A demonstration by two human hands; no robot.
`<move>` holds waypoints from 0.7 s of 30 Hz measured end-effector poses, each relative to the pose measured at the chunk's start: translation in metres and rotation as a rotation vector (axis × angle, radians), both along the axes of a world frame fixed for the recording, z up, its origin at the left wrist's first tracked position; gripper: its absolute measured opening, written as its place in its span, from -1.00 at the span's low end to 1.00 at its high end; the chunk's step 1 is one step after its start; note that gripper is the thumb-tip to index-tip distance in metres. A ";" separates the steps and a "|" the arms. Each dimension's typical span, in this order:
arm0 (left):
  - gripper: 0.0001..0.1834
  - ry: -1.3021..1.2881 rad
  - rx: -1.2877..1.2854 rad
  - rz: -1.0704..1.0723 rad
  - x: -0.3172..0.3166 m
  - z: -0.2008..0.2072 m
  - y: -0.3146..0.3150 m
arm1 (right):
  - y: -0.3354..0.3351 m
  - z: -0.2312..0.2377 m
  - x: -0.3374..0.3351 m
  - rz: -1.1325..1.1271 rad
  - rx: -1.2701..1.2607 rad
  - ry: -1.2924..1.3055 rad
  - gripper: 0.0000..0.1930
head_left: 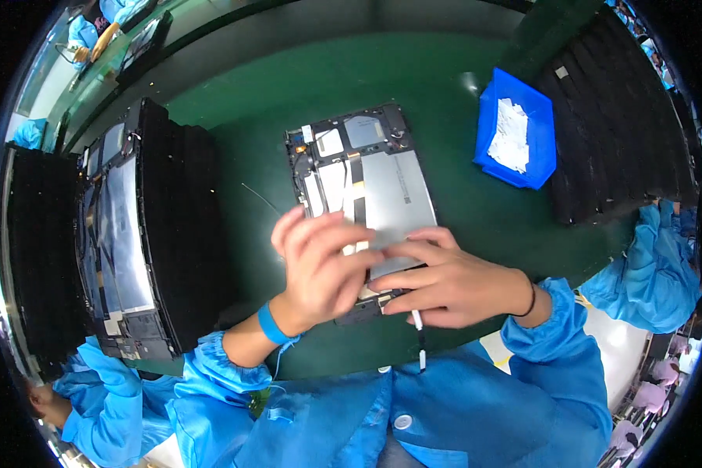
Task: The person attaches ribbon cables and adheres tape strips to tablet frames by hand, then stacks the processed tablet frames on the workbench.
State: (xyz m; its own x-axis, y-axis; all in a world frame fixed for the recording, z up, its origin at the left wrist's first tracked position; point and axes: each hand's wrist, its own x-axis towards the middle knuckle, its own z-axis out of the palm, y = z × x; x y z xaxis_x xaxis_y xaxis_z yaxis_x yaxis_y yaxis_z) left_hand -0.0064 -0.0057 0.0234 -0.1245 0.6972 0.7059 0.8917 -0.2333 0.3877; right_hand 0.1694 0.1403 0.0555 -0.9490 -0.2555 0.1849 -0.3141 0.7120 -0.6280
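An opened tablet-like device [402, 183] lies on the green table in front of me, its inside facing up: a large silver battery plate, dark frame, flat cables and small boards. My left hand [324, 265], with a blue wrist strap [273, 324], is over its lower left part, fingers apart, bent and slightly blurred. Over its lower right part is my right hand [456, 285], fingers spread toward the left hand's fingertips. A thin white pen-like tool with a dark section [418, 321] sticks out below the right hand, seemingly held in its lower fingers. What the fingertips touch is hidden.
To the left, a similar opened device [121, 242] rests on a stack of black foam trays [191, 234]. A blue bin [550, 148] with white paper pieces [511, 136] stands at the right, beside more stacked black foam [616, 132]. Blue-sleeved people are at both sides.
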 end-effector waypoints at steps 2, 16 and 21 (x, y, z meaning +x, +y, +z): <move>-0.72 0.118 0.076 -0.109 0.006 0.001 -0.006 | -0.002 -0.017 0.003 -0.105 -0.008 0.084 -0.69; -0.74 0.452 0.178 -0.050 0.031 0.017 -0.003 | -0.002 -0.009 0.004 -0.334 -0.129 -0.016 -0.65; -0.79 0.584 0.009 -0.037 0.025 0.015 -0.004 | 0.011 0.007 0.006 -0.268 -0.289 -0.159 -0.67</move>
